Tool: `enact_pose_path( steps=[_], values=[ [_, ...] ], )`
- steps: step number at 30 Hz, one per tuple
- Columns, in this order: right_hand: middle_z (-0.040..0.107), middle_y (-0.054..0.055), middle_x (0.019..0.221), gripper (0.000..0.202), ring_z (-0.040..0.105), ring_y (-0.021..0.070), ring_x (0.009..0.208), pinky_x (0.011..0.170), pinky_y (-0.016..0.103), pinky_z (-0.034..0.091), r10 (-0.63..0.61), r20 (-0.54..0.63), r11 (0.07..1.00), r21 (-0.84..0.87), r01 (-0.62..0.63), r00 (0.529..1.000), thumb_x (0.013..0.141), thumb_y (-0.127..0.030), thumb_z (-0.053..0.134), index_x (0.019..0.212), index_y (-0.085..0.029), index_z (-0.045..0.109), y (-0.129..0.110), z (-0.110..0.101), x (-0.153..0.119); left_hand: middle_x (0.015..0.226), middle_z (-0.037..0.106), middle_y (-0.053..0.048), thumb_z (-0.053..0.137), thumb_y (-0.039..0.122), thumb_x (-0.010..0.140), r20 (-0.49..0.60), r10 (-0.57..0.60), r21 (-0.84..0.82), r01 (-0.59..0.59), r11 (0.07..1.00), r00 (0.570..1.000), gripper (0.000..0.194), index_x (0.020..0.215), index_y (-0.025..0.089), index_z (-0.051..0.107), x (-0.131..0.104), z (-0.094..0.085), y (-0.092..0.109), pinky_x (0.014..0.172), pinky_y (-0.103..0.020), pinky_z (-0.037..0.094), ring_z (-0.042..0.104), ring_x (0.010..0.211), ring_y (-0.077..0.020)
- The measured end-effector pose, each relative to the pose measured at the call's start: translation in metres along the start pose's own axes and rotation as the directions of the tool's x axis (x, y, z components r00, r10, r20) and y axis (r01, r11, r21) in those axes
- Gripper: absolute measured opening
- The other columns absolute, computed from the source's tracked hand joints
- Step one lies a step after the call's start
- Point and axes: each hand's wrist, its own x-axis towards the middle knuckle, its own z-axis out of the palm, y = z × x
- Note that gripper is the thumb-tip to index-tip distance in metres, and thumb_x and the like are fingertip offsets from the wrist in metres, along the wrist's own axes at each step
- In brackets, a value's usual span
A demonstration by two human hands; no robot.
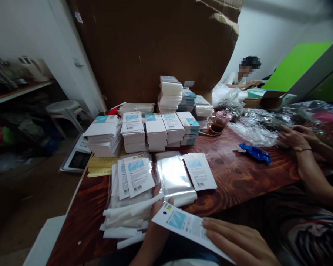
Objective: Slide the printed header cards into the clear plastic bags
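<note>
My right hand (240, 242) grips the lower end of a white printed card (183, 225), which has a blue picture and a hole near its top. Behind the card's upper end is my left hand (160, 216), partly covered by it; whether its fingers hold anything I cannot make out. Just beyond it lies a stack of clear plastic sleeves (174, 173). To their right rests a small pile of cards (200, 171). On the left, sleeved cards (138, 175) lie overlapping, with white strip-like flaps (124, 221) towards me.
Tall card stacks (155, 129) line the table's back, before a large cardboard sheet (155, 48). A glass mug (218, 123) of dark liquid and a blue plastic piece (255, 152) stand right. A co-worker's hands (296, 138) handle clear bags; another person (241, 75) sits beyond.
</note>
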Motion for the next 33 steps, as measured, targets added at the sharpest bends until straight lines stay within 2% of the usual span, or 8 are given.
enact_pose_path(
  steps=[4,9,14,17,21,24,28,33],
  values=[
    [0.066,0.006,0.115,0.041,0.062,0.0172,0.107,0.09,0.021,0.05,-0.041,0.01,0.992,-0.115,0.042,0.999,0.096,-0.032,0.036,0.131,-0.018,0.051,-0.008,-0.004,0.008,0.079,0.069,-0.003,0.069,0.033,0.073,0.054,-0.027,-0.047,0.029,0.998,0.998,0.083,0.142,0.022,0.025,-0.003,0.0,-0.001,0.074,-0.033,0.053,0.067,0.077,-0.0238],
    [0.061,0.005,0.123,0.042,0.057,0.0191,0.114,0.09,0.024,0.051,-0.035,0.131,0.945,-0.319,0.076,0.991,0.093,-0.014,0.029,0.125,-0.014,0.056,-0.005,0.017,0.005,0.115,0.064,-0.011,0.066,0.027,0.078,0.104,-0.108,-0.189,0.127,0.974,0.989,0.084,0.143,0.032,0.013,-0.01,0.004,0.002,0.087,-0.039,0.051,0.064,0.101,-0.0257],
    [0.061,0.005,0.124,0.048,0.06,0.0204,0.109,0.085,0.029,0.055,0.116,0.109,0.899,-0.434,-0.057,0.987,0.086,-0.004,0.03,0.125,-0.017,0.056,-0.014,0.046,0.013,0.121,0.062,-0.012,0.067,0.027,0.078,0.136,-0.116,-0.223,0.144,0.964,0.984,0.084,0.144,0.032,0.014,-0.01,0.005,0.005,0.094,-0.043,0.048,0.063,0.105,-0.0249],
    [0.063,0.004,0.12,0.054,0.062,0.0168,0.106,0.085,0.027,0.054,0.146,0.096,0.928,-0.357,-0.103,0.985,0.081,0.001,0.031,0.124,-0.02,0.056,-0.016,0.04,0.028,0.122,0.062,-0.011,0.071,0.029,0.075,0.128,-0.125,-0.22,0.151,0.964,0.984,0.087,0.144,0.034,0.018,-0.009,0.004,0.004,0.094,-0.043,0.048,0.062,0.106,-0.0257],
    [0.065,0.001,0.118,0.047,0.063,0.0105,0.104,0.085,0.014,0.05,0.099,0.118,0.982,-0.174,-0.078,0.988,0.084,-0.004,0.033,0.122,-0.019,0.058,-0.013,-0.002,0.041,0.121,0.063,-0.009,0.073,0.026,0.071,0.068,-0.159,-0.231,0.17,0.958,0.985,0.089,0.143,0.035,0.022,-0.008,0.001,0.003,0.09,-0.04,0.051,0.064,0.102,-0.0257],
    [0.065,0.002,0.117,0.042,0.063,0.0118,0.104,0.084,0.014,0.05,0.041,0.151,0.988,-0.156,-0.017,0.988,0.087,-0.009,0.035,0.12,-0.018,0.059,-0.009,-0.022,0.035,0.116,0.066,-0.006,0.07,0.025,0.074,0.111,-0.175,-0.247,0.198,0.949,0.978,0.088,0.144,0.038,0.019,-0.009,0.001,0.006,0.089,-0.04,0.051,0.066,0.098,-0.0242],
    [0.062,0.004,0.122,0.045,0.059,0.0137,0.11,0.089,0.018,0.049,0.101,0.147,0.992,-0.089,-0.088,0.984,0.087,-0.006,0.034,0.125,-0.018,0.055,0.0,-0.004,0.009,0.12,0.063,-0.008,0.062,0.023,0.081,0.132,-0.159,-0.268,0.189,0.945,0.978,0.078,0.144,0.037,0.017,-0.013,0.006,0.013,0.091,-0.041,0.05,0.064,0.102,-0.0235],
    [0.058,0.007,0.128,0.048,0.056,0.0166,0.116,0.095,0.024,0.047,0.313,-0.032,0.945,0.113,-0.307,0.949,0.089,-0.006,0.037,0.133,-0.02,0.046,0.01,0.035,-0.021,0.123,0.061,-0.007,0.056,0.019,0.085,0.073,-0.139,-0.298,0.155,0.942,0.988,0.062,0.139,0.034,0.029,-0.016,0.009,0.016,0.095,-0.041,0.048,0.064,0.104,-0.0217]
  ],
)
